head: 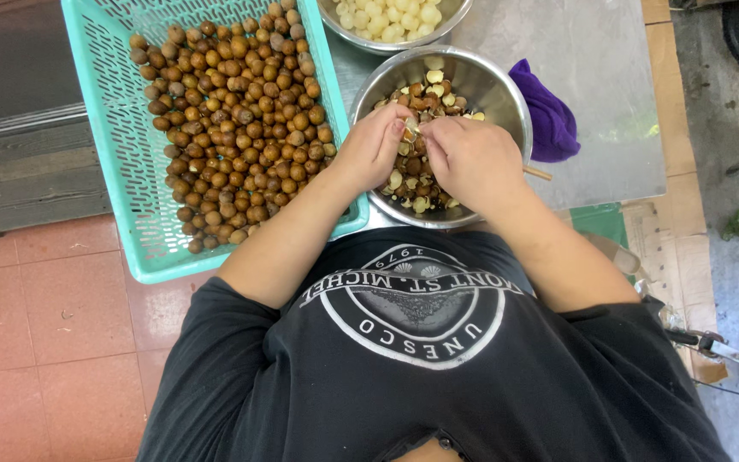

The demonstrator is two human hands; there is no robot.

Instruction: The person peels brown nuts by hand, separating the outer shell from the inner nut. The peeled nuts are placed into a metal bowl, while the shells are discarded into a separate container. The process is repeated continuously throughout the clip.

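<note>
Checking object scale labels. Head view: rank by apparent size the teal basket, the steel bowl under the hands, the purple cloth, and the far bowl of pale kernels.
1. Teal basket, clearly largest, though cropped at the top.
2. Steel bowl under the left hand and right hand.
3. Purple cloth.
Far bowl of pale kernels: unranked, since the frame's top edge cuts it off.

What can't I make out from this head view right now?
- The piece between the left hand and right hand: hidden by the fingers.
- Stick under the right hand: only its tip shows.
- Bowl of shells: its near part is covered by both hands.
- Bowl of pale peeled fruit: cut off by the top edge.
- Teal basket: its far end is cut off by the top edge.
</note>
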